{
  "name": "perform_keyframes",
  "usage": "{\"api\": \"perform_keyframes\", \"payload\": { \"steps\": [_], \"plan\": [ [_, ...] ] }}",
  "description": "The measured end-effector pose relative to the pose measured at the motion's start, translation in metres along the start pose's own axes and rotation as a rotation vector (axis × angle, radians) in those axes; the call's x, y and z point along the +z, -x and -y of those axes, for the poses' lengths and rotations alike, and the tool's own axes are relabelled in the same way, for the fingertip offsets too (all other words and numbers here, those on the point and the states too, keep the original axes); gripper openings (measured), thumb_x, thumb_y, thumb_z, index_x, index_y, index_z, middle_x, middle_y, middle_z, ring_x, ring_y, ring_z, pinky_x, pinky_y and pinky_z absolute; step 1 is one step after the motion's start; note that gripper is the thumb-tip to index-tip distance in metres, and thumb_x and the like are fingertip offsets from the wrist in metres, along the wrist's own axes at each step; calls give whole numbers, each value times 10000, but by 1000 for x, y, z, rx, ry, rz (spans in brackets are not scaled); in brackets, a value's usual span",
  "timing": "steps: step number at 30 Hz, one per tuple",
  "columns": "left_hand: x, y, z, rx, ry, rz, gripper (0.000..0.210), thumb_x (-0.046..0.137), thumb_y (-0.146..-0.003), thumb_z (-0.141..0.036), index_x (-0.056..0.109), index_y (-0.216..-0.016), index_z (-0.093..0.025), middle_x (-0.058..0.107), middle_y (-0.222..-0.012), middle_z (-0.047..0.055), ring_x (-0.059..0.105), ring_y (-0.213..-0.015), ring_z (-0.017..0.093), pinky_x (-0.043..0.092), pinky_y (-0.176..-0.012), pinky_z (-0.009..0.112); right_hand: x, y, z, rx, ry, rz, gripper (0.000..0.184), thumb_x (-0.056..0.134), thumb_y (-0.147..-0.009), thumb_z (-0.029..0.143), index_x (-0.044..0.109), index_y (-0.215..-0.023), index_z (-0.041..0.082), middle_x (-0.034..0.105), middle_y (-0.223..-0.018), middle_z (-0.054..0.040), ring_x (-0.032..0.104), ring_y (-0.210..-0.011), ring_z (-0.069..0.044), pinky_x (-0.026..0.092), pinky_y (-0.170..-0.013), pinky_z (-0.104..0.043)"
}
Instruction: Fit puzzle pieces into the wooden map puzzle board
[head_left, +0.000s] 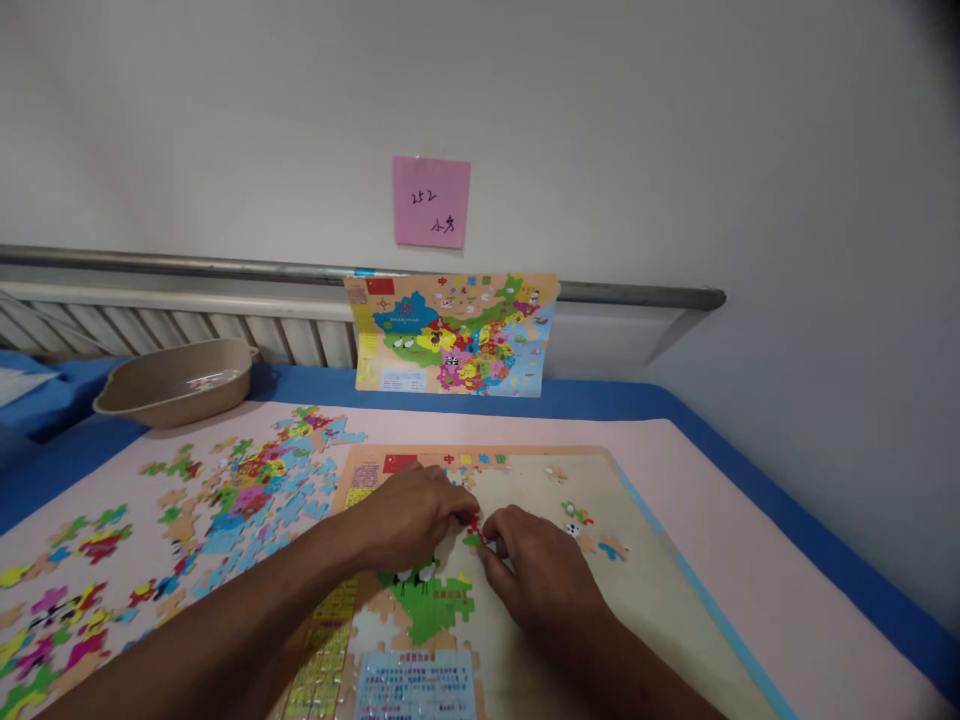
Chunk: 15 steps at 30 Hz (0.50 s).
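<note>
Right hand (544,570): fingers pinching red-green puzzle piece (473,525) | left hand (412,515): fingers bent at its left side, pinch unclear | piece over part-filled board (652,600) | loose pieces (247,495) left | printed map (465,345) far

The board (660,600) lies free near-right; wall (637,150) blocks ahead.

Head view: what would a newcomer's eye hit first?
Probably the bright map standing upright by the rail, under a pink note on the wall. Next, the left hand and right hand, close together over the partly filled board. Loose pieces spread left of it.
</note>
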<state>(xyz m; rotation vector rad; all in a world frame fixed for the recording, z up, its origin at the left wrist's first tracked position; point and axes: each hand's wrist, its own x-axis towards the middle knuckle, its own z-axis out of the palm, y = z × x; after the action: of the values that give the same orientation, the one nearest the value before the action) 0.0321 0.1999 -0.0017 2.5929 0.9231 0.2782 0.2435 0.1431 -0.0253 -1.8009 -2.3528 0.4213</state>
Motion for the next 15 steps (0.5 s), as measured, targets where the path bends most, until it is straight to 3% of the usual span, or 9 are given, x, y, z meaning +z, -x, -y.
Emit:
{"api": "perform_keyframes", "payload": {
  "steps": [8, 15],
  "plan": [
    [-3, -1, -7, 42, -107, 35, 275, 478, -980, -131, 697, -1077, -266, 729, -946, 37, 650, -1014, 272, 453, -920, 436, -4, -2, 2, 7, -8, 16, 109, 720, -970, 76, 677, -1005, 170, 678, -1009, -44, 609, -906, -230, 334, -763, -316],
    [-2, 0, 4, -36, 90, -58, 310, 475, -935, -69, 696, -1051, -252, 745, -997, 3, 656, -968, 202, 465, -894, 333, 0, -1, 0, -9, -22, -4, 115, 740, -966, 99, 687, -1024, 183, 679, -1001, -37, 599, -866, -224, 317, -743, -312]
  ]
}}
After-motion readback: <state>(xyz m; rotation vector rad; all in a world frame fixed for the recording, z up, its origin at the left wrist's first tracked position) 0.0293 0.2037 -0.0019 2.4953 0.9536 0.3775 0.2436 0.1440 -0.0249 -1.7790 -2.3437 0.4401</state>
